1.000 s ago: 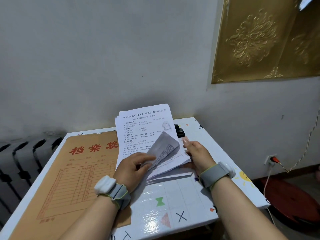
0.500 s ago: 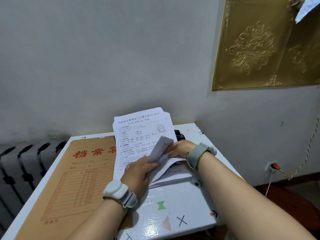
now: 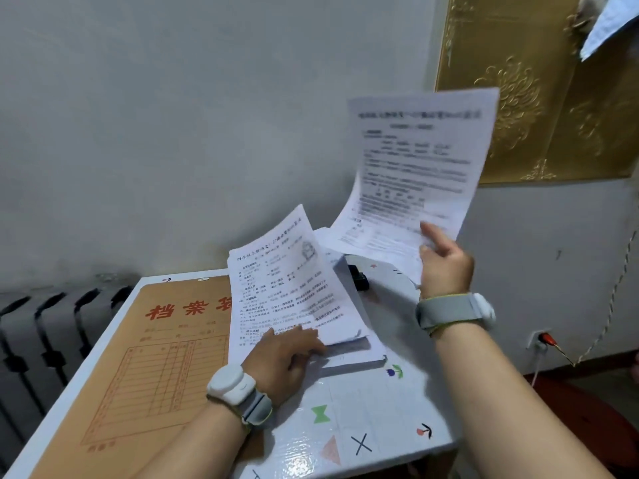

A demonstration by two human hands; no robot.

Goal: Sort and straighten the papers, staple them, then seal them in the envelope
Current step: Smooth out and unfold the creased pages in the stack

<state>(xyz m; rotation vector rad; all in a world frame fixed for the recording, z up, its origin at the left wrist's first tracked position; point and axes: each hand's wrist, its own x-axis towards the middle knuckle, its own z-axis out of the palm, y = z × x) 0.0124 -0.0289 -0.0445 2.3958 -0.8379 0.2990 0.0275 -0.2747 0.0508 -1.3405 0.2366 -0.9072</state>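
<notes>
Grey plaster wall backs a small white table (image 3: 373,402) printed with coloured shapes and a black X. From the head camera, the right hand (image 3: 444,261) is raised above the table's far right side, fingers pinched on the lower right corner of a single printed sheet (image 3: 415,171) that stands nearly upright in the air; its print is too blurred to read. The left hand (image 3: 283,354) lies flat, fingers spread, pressing the near edge of the paper stack (image 3: 294,288) on the table, whose top pages curl upward at the far end. Black Chinese text covers the top page, too small to read surely. Left of the stack, touching it, lies the brown envelope (image 3: 145,357), headed in large red characters "档案", the third character hidden under the papers. A black stapler (image 3: 358,280) sits just behind the stack.
</notes>
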